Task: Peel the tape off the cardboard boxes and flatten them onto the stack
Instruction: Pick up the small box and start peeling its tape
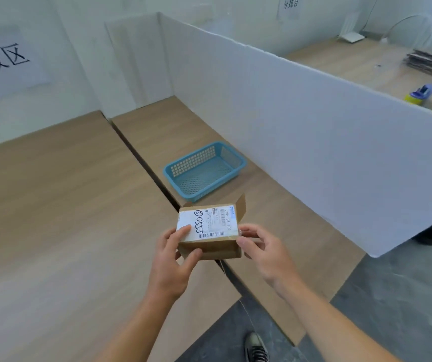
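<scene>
Tables: two wooden tops (pixel 53 205) side by side with a dark gap between them.
Partition: a white board (pixel 314 139) stands along the right table's far edge, with another table behind it.
Sign: a white sheet (pixel 3 61) with large black characters hangs on the left wall.
Basket: a blue mesh basket (pixel 191 163) sits on the right table, just beyond the box.
Stack: flattened cardboard (pixel 430 62) lies on the table behind the partition, well apart from the box.
Box: a small cardboard box (pixel 209 248) is held in the air over the gap, with its far right flap (pixel 241 207) standing up.
Left hand: the left hand (pixel 173 259) grips the box's near left corner, thumb on top and fingers curled round it.
Right hand: the right hand (pixel 264 249) pinches the box's near right corner between thumb and forefinger.
Label: a white shipping label (pixel 207 223) with barcodes and handwritten marks covers the box top.
Tape dispenser: a blue one (pixel 419 92) lies near the stack.
Shoe: a dark laced shoe (pixel 256 347) rests on the grey floor.
</scene>
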